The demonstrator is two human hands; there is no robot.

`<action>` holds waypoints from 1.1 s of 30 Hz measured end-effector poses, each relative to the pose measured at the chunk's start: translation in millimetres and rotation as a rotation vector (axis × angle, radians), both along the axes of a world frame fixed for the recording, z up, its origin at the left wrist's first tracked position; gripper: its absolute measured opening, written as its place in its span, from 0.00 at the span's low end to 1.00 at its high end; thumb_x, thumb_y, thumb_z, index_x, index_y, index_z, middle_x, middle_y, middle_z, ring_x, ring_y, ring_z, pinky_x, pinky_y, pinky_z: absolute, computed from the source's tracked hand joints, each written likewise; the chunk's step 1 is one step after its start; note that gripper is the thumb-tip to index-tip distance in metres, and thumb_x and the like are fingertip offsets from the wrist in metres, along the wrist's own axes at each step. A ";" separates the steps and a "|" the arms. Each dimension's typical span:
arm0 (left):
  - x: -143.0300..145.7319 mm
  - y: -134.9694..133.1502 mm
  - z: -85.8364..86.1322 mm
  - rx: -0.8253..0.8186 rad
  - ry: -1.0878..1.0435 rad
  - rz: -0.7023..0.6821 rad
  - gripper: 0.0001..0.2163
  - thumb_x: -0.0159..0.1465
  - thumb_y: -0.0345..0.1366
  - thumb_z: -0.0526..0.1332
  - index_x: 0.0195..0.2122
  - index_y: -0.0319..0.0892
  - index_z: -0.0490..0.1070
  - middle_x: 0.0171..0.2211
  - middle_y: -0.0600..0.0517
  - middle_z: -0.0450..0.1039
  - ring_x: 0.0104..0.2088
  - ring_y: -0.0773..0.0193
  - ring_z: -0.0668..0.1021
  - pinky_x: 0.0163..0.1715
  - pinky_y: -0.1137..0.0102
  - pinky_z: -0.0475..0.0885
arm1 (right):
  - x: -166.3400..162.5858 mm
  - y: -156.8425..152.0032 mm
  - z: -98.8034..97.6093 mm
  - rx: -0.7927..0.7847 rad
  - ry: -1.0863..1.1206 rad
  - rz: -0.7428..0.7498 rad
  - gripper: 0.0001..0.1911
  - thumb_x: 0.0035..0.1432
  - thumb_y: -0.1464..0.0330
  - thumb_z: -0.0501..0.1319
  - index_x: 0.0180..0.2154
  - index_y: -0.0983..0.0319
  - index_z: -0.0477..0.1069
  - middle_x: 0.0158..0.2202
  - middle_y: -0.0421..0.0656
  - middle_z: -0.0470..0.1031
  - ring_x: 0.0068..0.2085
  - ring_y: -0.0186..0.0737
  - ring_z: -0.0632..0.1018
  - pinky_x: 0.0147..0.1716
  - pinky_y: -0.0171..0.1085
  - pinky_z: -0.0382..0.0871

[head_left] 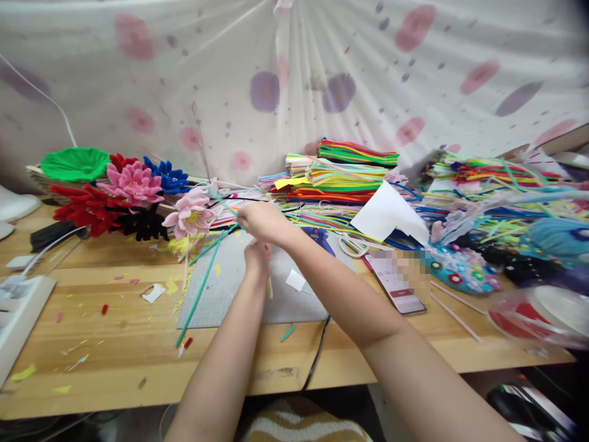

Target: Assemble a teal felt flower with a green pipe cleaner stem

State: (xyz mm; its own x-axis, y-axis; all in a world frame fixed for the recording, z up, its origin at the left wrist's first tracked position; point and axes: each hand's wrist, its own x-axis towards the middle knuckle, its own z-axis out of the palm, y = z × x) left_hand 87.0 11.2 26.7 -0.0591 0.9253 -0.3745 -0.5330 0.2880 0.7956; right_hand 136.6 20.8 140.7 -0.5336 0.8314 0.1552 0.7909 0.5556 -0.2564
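Observation:
My right hand (263, 221) is closed above the grey cutting mat (221, 307). From its fingers a pale teal pipe cleaner (224, 199) slants up to the left. Just below it, my left hand (256, 258) is closed too, and what its fingers grip is hidden. A thin yellowish strip (270, 285) shows beside the left wrist; I cannot tell whether it is held or lies on the mat. Long green pipe cleaners (200, 301) rest across the mat's left side. A pink pipe-cleaner flower (189, 215) stands to the left of both hands.
Pipe-cleaner flowers (133, 183) crowd the back left. Bundled pipe cleaners (354, 172) are stacked behind the hands. White paper (384, 212), scissors (353, 244) and a phone (396, 279) lie on the right. Scraps litter the wooden table (115, 362); a power strip (25, 325) sits far left.

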 end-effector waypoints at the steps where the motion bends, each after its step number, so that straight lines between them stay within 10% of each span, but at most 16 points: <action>1: -2.6 -2.2 2.9 -0.029 -0.033 0.027 0.05 0.62 0.30 0.52 0.30 0.37 0.65 0.17 0.58 0.58 0.13 0.78 0.59 0.11 0.82 0.52 | 6.2 0.1 -2.0 -0.006 0.123 -0.039 0.14 0.58 0.66 0.51 0.32 0.64 0.73 0.34 0.47 0.77 0.36 0.39 0.76 0.32 0.33 0.64; 12: -20.8 -21.5 21.1 -0.155 -0.696 -0.102 0.12 0.62 0.22 0.43 0.29 0.37 0.62 0.13 0.61 0.49 0.09 0.78 0.52 0.06 0.84 0.43 | 54.0 4.9 -61.9 -0.585 1.532 -0.404 0.11 0.59 0.68 0.52 0.29 0.66 0.68 0.26 0.43 0.77 0.22 0.29 0.75 0.15 0.25 0.58; 33: -40.7 -40.1 33.8 -0.014 -0.870 -0.097 0.12 0.64 0.23 0.44 0.33 0.36 0.66 0.14 0.60 0.51 0.12 0.78 0.54 0.08 0.84 0.46 | 32.8 2.1 -86.6 -1.031 2.022 -0.544 0.12 0.62 0.73 0.49 0.28 0.65 0.66 0.19 0.37 0.74 0.20 0.24 0.74 0.12 0.20 0.60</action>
State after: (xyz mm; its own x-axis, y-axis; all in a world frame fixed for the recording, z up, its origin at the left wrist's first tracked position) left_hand 46.4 -28.9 60.5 0.3316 0.9065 -0.2615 -0.9220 0.3701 0.1136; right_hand 169.4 22.9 54.1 -0.0809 0.9125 -0.4011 -0.7569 -0.3180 -0.5709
